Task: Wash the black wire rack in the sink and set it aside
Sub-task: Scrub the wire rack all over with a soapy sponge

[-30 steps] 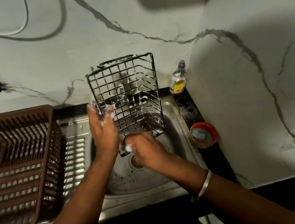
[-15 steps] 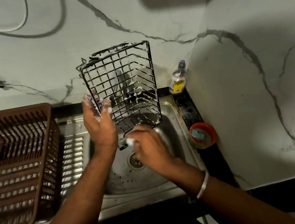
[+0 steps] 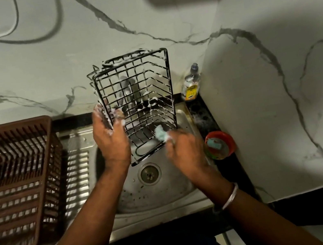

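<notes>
- Right hand [image 3: 185, 150] w/ its pale blue-green sponge [image 3: 161, 133] has slid rightward vs half a sec ago, from the near-left corner of the black wire rack [image 3: 139, 104] to its lower right edge. Rack itself has barely shifted.
- Far left: brown slatted plastic dish basket [image 3: 15, 180] sits on the ribbed drainer, well apart from the work.
- Left hand [image 3: 110, 140]: soapy fingers [image 3: 117, 117] are curled round the rack's left side wires, gripping it.
- Rack is held on end, near upright, over the stainless steel sink [image 3: 168, 192]. Btm corner is close above the drain; can't tell if it touches the basin. White suds cling to most wires.
- Right hand's fingers pinch the sponge, which is pressed against the rack's lower right wires.
- Right of the sink: red round bowl [image 3: 220, 144] on the black table [image 3: 204, 114], and a clear bottle w/ yellow label [image 3: 191, 83] in the back corner.
- Step, as I read it: the soaping/scrub stage, no rinse yet.
- Next prob calls for working the sponge up the right side while the left hand keeps a firm hold (wires look slippery) and turns the rack. After that, rinse and set it aside.
</notes>
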Demonstrator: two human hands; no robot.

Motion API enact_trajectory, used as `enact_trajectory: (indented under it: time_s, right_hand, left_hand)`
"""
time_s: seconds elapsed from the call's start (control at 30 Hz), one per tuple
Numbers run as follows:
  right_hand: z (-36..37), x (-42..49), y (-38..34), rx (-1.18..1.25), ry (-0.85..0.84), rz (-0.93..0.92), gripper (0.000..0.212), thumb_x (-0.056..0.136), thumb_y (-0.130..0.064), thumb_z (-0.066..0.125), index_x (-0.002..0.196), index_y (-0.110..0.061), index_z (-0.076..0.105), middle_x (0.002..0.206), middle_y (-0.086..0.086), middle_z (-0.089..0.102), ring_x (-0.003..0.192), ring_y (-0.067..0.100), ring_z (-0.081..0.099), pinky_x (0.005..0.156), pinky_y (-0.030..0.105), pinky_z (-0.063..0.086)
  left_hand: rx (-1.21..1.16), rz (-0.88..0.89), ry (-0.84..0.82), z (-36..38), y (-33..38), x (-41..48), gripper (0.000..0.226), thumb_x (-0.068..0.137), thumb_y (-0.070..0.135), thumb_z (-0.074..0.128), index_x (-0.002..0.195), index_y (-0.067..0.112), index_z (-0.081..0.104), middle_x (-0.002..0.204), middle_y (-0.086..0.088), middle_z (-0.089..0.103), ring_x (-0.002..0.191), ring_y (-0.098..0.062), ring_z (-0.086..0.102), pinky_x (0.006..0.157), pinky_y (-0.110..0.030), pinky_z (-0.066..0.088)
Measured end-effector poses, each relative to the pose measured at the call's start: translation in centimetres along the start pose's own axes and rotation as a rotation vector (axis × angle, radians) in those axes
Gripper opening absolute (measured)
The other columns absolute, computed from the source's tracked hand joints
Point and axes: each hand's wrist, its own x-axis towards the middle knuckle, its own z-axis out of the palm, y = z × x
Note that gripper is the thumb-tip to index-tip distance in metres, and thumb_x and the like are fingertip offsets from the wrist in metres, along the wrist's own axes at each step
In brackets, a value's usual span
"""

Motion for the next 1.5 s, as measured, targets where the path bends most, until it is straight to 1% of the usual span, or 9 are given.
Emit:
enact_trajectory:
  time_s: [0.23, 0.4, 0.53, 0.63, 0.8, 0.97, 1.13, 1.33, 1.5]
  right_hand:
    - [0.9, -1.4, -1.3, 0.126, -0.081, -0.174, 0.029, 0.101, -0.027, 0.047, 0.119, -0.024, 0.069, 0.105, 0.0, 0.069, 0.09, 0.016, 0.063, 0.075, 0.032, 0.054]
    - [2.7, -3.3, -3.0, 0.202, -0.095, -0.319, 0.03, 0.094, -0.023, 0.055, 0.121, -0.022, 0.07, 0.113, 0.003, 0.069, 0.102, 0.02, 0.061, 0.088, 0.031, 0.048]
    - [2.0, -2.6, -0.2, 0.263, 0.092, -0.088, 0.028, 0.096, -0.021, 0.053, 0.116, -0.019, 0.072, 0.102, 0.002, 0.07, 0.091, 0.019, 0.064, 0.08, 0.037, 0.055]
    - [2.0, -3.3, 0.5, 0.362, 0.09, -0.003, 0.024, 0.096, -0.024, 0.055, 0.11, -0.017, 0.073, 0.095, 0.001, 0.072, 0.083, 0.017, 0.066, 0.072, 0.034, 0.056]
    - [1.1, -2.8, 0.9, 0.743, 0.009, 0.316, 0.038, 0.097, -0.006, 0.051, 0.121, -0.025, 0.073, 0.104, 0.003, 0.076, 0.068, 0.004, 0.068, 0.062, 0.023, 0.054]
    - [-0.9, -2.6, -0.2, 1.03, -0.054, 0.451, 0.039, 0.099, 0.008, 0.048, 0.094, -0.015, 0.079, 0.098, 0.006, 0.077, 0.062, 0.005, 0.06, 0.05, 0.018, 0.043]
    - [-1.6, -2.3, 0.6, 1.156, -0.104, 0.497, 0.02, 0.101, -0.006, 0.061, 0.097, -0.022, 0.072, 0.092, 0.004, 0.074, 0.069, 0.017, 0.066, 0.057, 0.028, 0.05]
    - [-4.5, -2.5, 4.0, 1.132, -0.12, 0.443, 0.034, 0.097, 0.018, 0.048, 0.123, -0.003, 0.052, 0.118, 0.019, 0.065, 0.08, 0.02, 0.075, 0.07, 0.029, 0.061]
    - [-4.7, -1.0, 9.9, 0.827, 0.008, 0.501, 0.035, 0.083, -0.004, 0.062, 0.1, -0.035, 0.064, 0.108, 0.002, 0.075, 0.095, 0.027, 0.074, 0.086, 0.051, 0.061]
  left_hand:
    - [0.004, 0.016, -0.002, 0.6, 0.5, -0.3, 0.064, 0.098, 0.027, 0.059, 0.157, 0.011, 0.042, 0.164, -0.01, 0.042, 0.149, -0.018, 0.042, 0.123, -0.052, 0.039]
    - [-0.043, -0.019, 0.043, 0.9, 0.4, 0.2, 0.067, 0.092, 0.038, 0.062, 0.153, 0.018, 0.045, 0.146, 0.019, 0.045, 0.145, -0.019, 0.045, 0.122, -0.053, 0.04]
    - [-0.068, -0.03, 0.028, -0.2, -0.4, 0.7, 0.072, 0.083, 0.055, 0.064, 0.148, 0.025, 0.052, 0.152, -0.002, 0.055, 0.143, -0.027, 0.051, 0.115, -0.061, 0.045]
    - [-0.07, -0.042, 0.009, 0.0, 0.3, 0.4, 0.051, 0.08, 0.053, 0.064, 0.129, 0.051, 0.049, 0.138, 0.018, 0.051, 0.142, -0.021, 0.05, 0.117, -0.056, 0.046]
    - [-0.094, -0.076, -0.03, -0.1, -0.4, 0.7, 0.058, 0.08, 0.052, 0.067, 0.136, 0.044, 0.056, 0.145, 0.001, 0.06, 0.14, -0.025, 0.055, 0.113, -0.061, 0.048]
    - [-0.085, -0.101, -0.097, 0.9, -0.6, 0.0, 0.036, 0.091, 0.034, 0.064, 0.119, 0.054, 0.051, 0.133, 0.022, 0.054, 0.137, -0.02, 0.055, 0.113, -0.057, 0.049]
    - [-0.067, -0.124, -0.146, 2.1, -1.3, -1.3, 0.041, 0.093, 0.035, 0.065, 0.127, 0.053, 0.049, 0.143, 0.013, 0.053, 0.143, -0.02, 0.05, 0.116, -0.053, 0.047]
    - [-0.012, -0.096, -0.156, 4.3, -2.8, -2.2, 0.075, 0.084, 0.049, 0.066, 0.149, 0.015, 0.052, 0.153, -0.006, 0.055, 0.143, -0.023, 0.052, 0.115, -0.054, 0.048]
    - [0.016, -0.078, -0.124, 5.9, -4.0, -2.5, 0.052, 0.097, 0.025, 0.065, 0.148, 0.019, 0.055, 0.151, 0.0, 0.056, 0.142, -0.017, 0.051, 0.118, -0.048, 0.047]
